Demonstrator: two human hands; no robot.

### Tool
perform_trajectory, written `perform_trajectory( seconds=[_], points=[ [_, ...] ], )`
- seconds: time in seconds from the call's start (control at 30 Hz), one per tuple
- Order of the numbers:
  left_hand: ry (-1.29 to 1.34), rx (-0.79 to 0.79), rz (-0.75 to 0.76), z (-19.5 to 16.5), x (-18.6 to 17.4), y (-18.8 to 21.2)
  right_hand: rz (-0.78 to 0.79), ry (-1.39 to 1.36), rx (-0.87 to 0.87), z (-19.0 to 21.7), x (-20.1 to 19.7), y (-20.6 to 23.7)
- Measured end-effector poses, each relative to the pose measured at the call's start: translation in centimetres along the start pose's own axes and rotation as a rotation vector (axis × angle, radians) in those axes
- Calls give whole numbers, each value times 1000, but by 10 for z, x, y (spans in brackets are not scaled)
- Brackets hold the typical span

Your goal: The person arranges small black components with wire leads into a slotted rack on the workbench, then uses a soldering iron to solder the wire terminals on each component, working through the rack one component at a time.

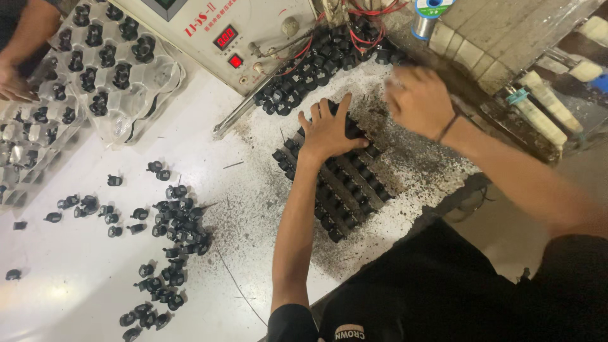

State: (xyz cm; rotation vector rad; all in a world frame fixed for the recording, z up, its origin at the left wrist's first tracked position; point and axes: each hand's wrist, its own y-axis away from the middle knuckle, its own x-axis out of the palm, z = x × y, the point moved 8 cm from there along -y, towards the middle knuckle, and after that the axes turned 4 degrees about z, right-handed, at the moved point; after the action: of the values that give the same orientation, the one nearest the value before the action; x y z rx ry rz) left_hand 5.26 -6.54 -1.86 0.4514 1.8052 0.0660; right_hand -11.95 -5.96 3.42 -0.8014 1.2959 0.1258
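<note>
Left hand (329, 130) flat on the top end of a rack (339, 190) of small black parts, fingers spread, palm pressing down on the rows. Nothing pinched; open and resting. Rack lying slantwise on the white table (76, 297), on a patch strewn with dark grit (411, 164), its lower end close to the table's edge.

Right hand (418, 101) just beyond the rack's far corner, blurred, back of the hand up, fingers bent toward a second heap of black parts (304, 76). Cannot tell whether pinching anything or loose. Dark band on the wrist.

Behind the heap, a pale control box (209, 31) with a red readout and red wires (367, 12) running off to the right. Solder spool (427, 16) at the top edge, near the wires.

To the left, well apart from both hands, loose black parts (171, 221) scattered and bunched on the bare white surface. Further up left, clear plastic trays (114, 63) with black parts seated in the pockets, stacked and overlapping. Another person's hand (12, 82) at the far left edge, resting on those trays.
</note>
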Motion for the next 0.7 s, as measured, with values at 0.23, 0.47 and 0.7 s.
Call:
perform_trajectory(
  seconds=[0.23, 0.47, 0.7],
  points=[
    [1, 142, -463, -42, -11, 66, 84, 236, -15, -21, 20, -20],
    [-59, 237, -630, -70, 14, 85, 32, 95, 28, -21, 20, -12],
    [-59, 225, -653, -71, 16, 82, 97, -256, -51, -1, 21, 14]
  ],
)
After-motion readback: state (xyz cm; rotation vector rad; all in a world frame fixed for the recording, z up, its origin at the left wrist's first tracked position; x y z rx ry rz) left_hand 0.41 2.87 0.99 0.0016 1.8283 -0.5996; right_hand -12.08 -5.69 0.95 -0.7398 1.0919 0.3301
